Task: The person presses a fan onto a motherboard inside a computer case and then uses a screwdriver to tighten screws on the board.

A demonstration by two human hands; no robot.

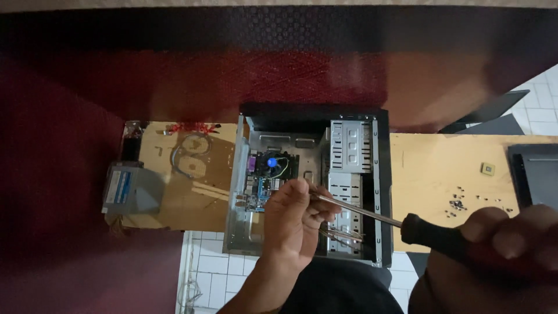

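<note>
Your right hand [514, 235], closest to the lens at the lower right, is wrapped tight around the dark handle of a long screwdriver [407, 224], whose steel shaft slants up and left into the open computer case [381, 174]. Your left hand [293, 218] rises from the bottom edge, wrist bent, fingers curled and pinched around the shaft close to its tip, just over the motherboard [264, 177]. The tip itself is hidden behind those fingers.

The case lies on its side on a pale wooden surface [430, 168], its metal drive cage [350, 145] to the right of the board and a small fan with a blue hub [271, 162] near the top of it. At the far left, a grey boxy drive with a pale rectangular label [119, 187] overhangs the surface edge. A loop of grey cable [189, 152] lies between it and the case.

To the right of the case, a small square chip [487, 169] sits alone, with a scatter of dark screws [457, 204] nearer your right hand. A dark flat panel [533, 171] lies at the right edge. White floor tiles [215, 273] show below.
</note>
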